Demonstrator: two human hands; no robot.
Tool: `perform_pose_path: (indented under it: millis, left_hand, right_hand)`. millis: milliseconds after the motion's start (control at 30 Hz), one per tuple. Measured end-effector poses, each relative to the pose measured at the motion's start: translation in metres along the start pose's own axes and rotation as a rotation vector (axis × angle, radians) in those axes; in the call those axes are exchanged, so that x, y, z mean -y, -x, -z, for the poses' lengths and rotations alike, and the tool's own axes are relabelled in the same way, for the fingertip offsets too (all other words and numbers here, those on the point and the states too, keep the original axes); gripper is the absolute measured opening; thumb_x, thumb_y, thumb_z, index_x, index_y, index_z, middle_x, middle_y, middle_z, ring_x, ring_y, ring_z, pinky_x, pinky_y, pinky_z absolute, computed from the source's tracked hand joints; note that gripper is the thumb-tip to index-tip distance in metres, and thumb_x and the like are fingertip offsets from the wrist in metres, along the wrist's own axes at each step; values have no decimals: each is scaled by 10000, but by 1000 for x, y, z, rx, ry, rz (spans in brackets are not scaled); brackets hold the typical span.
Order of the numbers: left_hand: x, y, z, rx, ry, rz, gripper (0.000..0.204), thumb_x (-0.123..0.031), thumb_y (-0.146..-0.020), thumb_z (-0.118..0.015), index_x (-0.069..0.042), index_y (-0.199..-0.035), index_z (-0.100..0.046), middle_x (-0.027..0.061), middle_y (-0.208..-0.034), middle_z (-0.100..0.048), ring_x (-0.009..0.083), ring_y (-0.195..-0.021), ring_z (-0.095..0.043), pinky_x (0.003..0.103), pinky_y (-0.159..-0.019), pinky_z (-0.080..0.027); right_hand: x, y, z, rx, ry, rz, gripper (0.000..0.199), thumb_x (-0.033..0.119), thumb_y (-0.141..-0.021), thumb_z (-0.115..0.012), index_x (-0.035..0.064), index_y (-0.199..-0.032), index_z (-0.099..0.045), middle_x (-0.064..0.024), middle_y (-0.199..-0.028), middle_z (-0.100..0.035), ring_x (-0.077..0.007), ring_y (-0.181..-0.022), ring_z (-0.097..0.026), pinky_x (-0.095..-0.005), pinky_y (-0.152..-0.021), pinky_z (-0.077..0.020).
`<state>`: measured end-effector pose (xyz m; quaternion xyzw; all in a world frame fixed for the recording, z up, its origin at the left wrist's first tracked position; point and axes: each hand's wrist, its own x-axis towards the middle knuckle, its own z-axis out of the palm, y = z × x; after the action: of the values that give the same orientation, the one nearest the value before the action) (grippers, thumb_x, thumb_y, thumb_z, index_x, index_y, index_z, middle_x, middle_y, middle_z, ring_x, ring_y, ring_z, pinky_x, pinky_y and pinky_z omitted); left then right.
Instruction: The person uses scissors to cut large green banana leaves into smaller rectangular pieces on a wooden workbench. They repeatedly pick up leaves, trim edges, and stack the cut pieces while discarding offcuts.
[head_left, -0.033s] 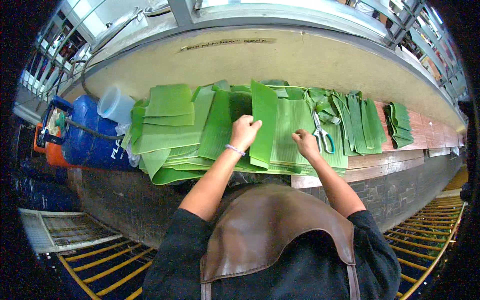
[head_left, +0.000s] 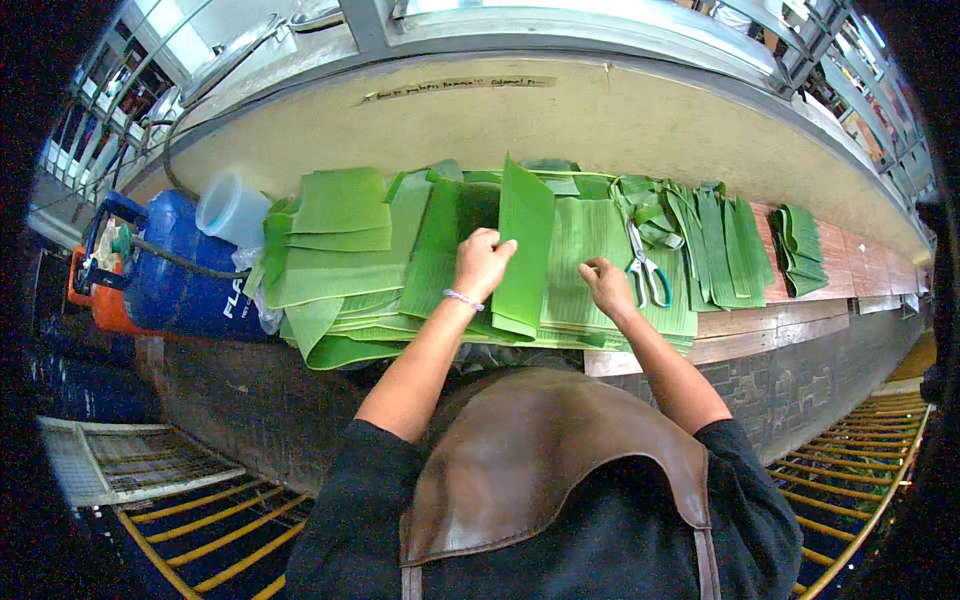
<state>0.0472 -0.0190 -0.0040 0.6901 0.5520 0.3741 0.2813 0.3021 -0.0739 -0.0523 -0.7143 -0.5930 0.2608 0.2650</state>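
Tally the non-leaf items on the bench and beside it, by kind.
Scissors: 1
Blue gas cylinder: 1
Orange gas cylinder: 1
Pale plastic jug: 1
Total: 4

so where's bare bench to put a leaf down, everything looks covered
Bare wooden bench shows right of the small leaf stack, and a strip along the front edge under the scissors. From the blue cylinder to the cut strips it is crowded.
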Motion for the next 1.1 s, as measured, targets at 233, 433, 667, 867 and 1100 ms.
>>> perform_pose_path:
  millis: [233,433,667,867,1100]
  left_hand:
    - [69,-34,61,90,-480,245,289,-350,-748,-714,-74,-835,-707,83,-1192,-590,283,-1150,-481,451,-930,-432]
    - [118,-30,63,21,-419,193,327,-348,-756,-712,-26,-758,-659,187,-1012,-630,345,-1049,-532,455,-916,-439]
    - [146,-22,62,111,-95,335,344,-291,-728,-756,5,-834,-617,197,-882,-643,319,-949,-588,382,-830,-476]
    - [122,6,53,-33,453,450,509,21,-726,-726,-7,-1186,-508,144,-1098,-615,215,-1021,-575,338,-829,-486]
    - [73,15,58,81,722,542,582,88,-740,-659,10,-1276,-447,125,-1144,-609,204,-1007,-594,328,-872,-476]
  right_hand:
    - [69,-23,-59,380,-513,-390,591,472,-905,-559,-41,-1194,-506,-121,-796,-614,-176,-618,-594,-330,-514,-500]
    - [96,-24,-82,240,-449,-351,520,418,-827,-687,-58,-1002,-570,-148,-777,-627,-226,-554,-587,-381,-477,-486]
    - [96,-25,-87,356,-941,-574,464,215,-802,-735,-54,-1108,-513,-137,-894,-635,-239,-724,-634,-393,-637,-551]
    - [96,-15,-78,247,-1189,-659,407,58,-807,-696,-57,-1141,-495,-159,-1001,-642,-275,-854,-655,-434,-759,-566]
    - [85,-9,-60,281,-961,-310,436,12,-776,-704,-33,-1169,-521,-147,-1004,-645,-255,-850,-648,-392,-756,-546]
